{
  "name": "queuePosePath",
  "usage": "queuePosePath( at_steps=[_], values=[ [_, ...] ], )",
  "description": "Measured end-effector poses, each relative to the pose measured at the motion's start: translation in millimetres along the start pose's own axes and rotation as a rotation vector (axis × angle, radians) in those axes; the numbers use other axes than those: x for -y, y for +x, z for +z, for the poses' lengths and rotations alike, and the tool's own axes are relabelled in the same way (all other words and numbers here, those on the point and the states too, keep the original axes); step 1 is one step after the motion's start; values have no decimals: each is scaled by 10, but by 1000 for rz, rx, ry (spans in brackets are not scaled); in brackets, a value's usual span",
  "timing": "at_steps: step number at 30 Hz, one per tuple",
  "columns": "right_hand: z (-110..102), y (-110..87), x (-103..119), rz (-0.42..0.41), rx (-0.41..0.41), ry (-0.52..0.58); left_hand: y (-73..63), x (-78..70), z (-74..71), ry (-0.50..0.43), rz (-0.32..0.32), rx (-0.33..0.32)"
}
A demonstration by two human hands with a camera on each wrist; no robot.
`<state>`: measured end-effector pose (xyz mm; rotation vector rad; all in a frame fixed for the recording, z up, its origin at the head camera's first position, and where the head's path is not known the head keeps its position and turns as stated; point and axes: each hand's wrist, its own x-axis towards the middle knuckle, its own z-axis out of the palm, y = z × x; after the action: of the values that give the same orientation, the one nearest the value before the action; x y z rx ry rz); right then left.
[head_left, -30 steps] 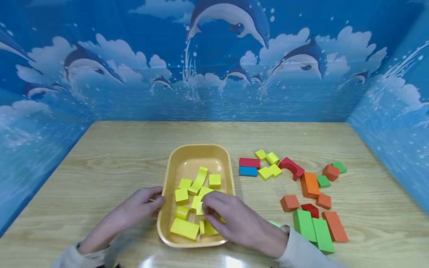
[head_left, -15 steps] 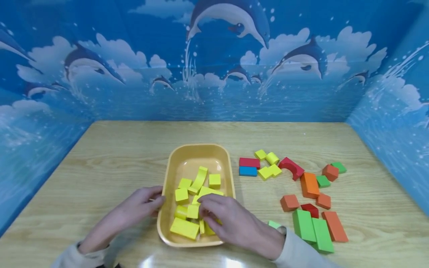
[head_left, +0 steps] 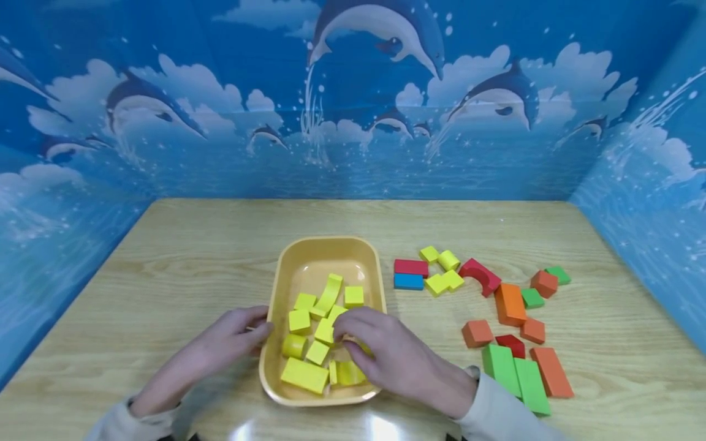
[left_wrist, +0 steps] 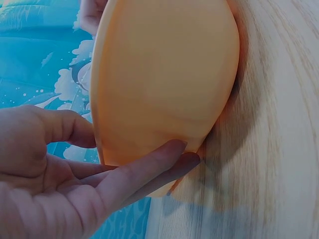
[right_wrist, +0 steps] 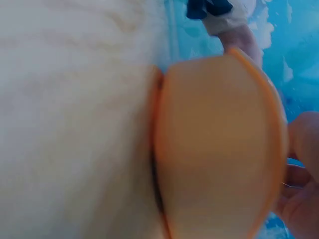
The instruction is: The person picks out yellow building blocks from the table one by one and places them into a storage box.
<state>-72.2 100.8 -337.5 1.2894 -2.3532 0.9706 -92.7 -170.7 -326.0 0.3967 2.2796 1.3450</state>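
A yellow-orange plastic tray (head_left: 322,245) stands mid-table with several yellow toy blocks in it, among them a rectangular block (head_left: 305,375), a cube (head_left: 299,321), a cylinder (head_left: 294,346) and a curved block (head_left: 330,294). My left hand (head_left: 239,334) touches the tray's left side; in the left wrist view its straight fingers (left_wrist: 144,169) lie along the outer wall, thumb beside the rim. Over the tray's right half, my right hand (head_left: 383,349) reaches among the blocks with bent fingers. Its fingertips are largely hidden, and I cannot tell whether they hold a block.
Right of the tray lie a red block (head_left: 410,267), a blue block (head_left: 408,282), several small yellow blocks (head_left: 437,285) and a red arch (head_left: 481,277). Farther right are orange blocks (head_left: 510,304) and green blocks (head_left: 501,370). A dolphin-print backdrop (head_left: 353,159) encloses the table.
A small yellow cube by my right fingertips has shifted left and nearer me, and the cylinder has been nudged left. My right hand has moved slightly; the left hand stays put.
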Motion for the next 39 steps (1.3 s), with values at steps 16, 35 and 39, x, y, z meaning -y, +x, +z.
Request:
queuePosePath(
  at_steps=[16,35,39],
  values=[
    [-733,-68,-601,628,36,-234,10,-27,13,-10,-71,-25],
    [-839,-277,-1012,955,457,-425,7,-7,5,-13,-52,-10],
    [-836,-274,-1002,948,439,-395,3,-6,5,-15,-34,-3]
  ],
)
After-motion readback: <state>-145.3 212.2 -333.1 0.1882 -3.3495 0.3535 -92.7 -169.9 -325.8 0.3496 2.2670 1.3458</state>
